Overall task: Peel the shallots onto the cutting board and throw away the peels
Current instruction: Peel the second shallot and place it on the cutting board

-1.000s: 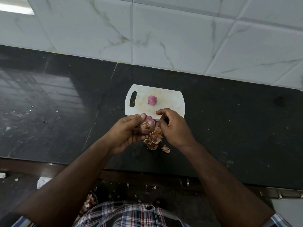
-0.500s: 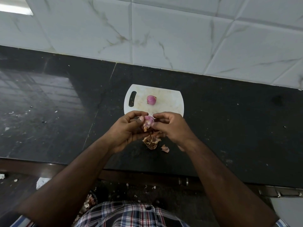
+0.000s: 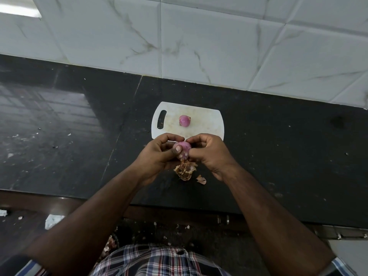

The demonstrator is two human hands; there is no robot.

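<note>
A: Where is the shallot being worked on?

B: It is a pink-purple shallot (image 3: 182,148) held up between both hands, just in front of the near edge of the cutting board (image 3: 207,124) and above the dark surface (image 3: 278,148). The left hand (image 3: 159,156) has its grip clamped on it, thumb pressed across the front and fingers curled over the top. The right hand (image 3: 209,152) closes on its right side, fingertips pinched in against the skin.

A: Is it fully peeled?

B: The upper part looks smooth and glossy. At the lower end some pale, ragged skin hangs down; how much is attached I cannot tell.

A: And the board, what does it carry?

B: One peeled shallot (image 3: 184,120), lying alone near the middle of the white board, to the right of the handle slot (image 3: 161,119). The board's near edge is partly hidden by the hands.

A: Where are the peels?

B: A small heap of brown, papery peels (image 3: 184,170) sits on the surface directly under the hands, off the board. One loose flake (image 3: 201,179) lies just beside the heap, to its right.

A: Anything else around?

B: A pale marbled tile wall (image 3: 199,36) behind the surface, and a checked shirt (image 3: 159,261) at the bottom of the view. More scraps are scattered on the dark floor (image 3: 139,236) below the surface edge.
</note>
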